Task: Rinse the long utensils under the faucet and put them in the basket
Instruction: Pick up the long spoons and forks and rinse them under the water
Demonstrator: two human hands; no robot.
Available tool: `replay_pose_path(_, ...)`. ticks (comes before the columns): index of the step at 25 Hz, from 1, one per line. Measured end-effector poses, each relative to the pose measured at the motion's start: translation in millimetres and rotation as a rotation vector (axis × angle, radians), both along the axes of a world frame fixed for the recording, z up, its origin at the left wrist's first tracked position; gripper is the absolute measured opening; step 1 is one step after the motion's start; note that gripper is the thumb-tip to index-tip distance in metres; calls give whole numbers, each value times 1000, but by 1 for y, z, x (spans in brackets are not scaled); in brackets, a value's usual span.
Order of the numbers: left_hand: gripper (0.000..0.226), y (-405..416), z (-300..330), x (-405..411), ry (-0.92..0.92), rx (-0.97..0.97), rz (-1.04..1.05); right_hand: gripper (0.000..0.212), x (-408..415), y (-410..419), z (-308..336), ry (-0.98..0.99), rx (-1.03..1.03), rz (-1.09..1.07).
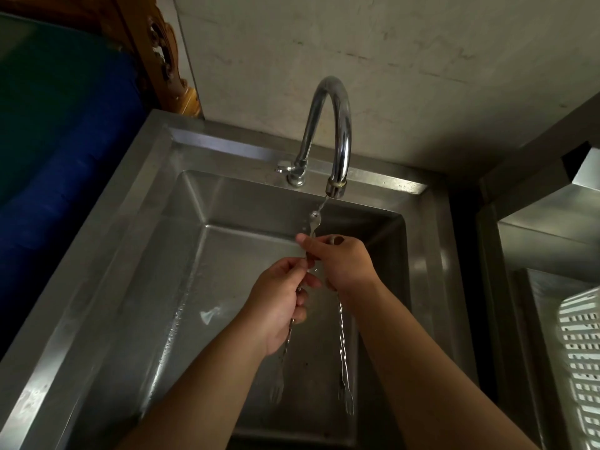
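Observation:
Two long twisted metal utensils with forked ends hang over the steel sink (136,254). My left hand (281,306) is closed around one utensil (285,349), whose fork end points down toward me. My right hand (341,264) grips the other utensil (343,345), which also hangs fork end down. A small spoon end (314,220) sticks up above my right hand, right under the spout of the curved chrome faucet (337,125), where a thin stream of water runs onto it. A white slotted basket (581,349) sits at the far right edge.
The faucet's small handle (281,167) sticks out at its base on the sink's back rim. A second steel basin (532,241) on the right holds the basket. A blue and green surface (58,131) lies to the left. A plain wall rises behind.

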State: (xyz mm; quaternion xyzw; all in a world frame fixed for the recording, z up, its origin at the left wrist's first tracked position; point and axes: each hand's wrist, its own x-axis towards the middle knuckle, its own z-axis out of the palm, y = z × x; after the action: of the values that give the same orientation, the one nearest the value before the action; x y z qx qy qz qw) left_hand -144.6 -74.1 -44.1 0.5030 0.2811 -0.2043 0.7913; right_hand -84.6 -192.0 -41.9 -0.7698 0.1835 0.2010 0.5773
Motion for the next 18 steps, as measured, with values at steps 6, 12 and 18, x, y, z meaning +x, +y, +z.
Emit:
replay_pose_path(6, 16, 2, 2, 4, 5, 0, 29, 33, 2, 2, 2, -9, 10, -18)
replay_pose_path(12, 17, 6, -1, 2, -18, 30, 10, 38, 11, 5, 5, 83, 97, -90)
replay_pose_path(18, 15, 8, -3, 1, -48, 57, -6, 51, 16, 9, 7, 101, 79, -101)
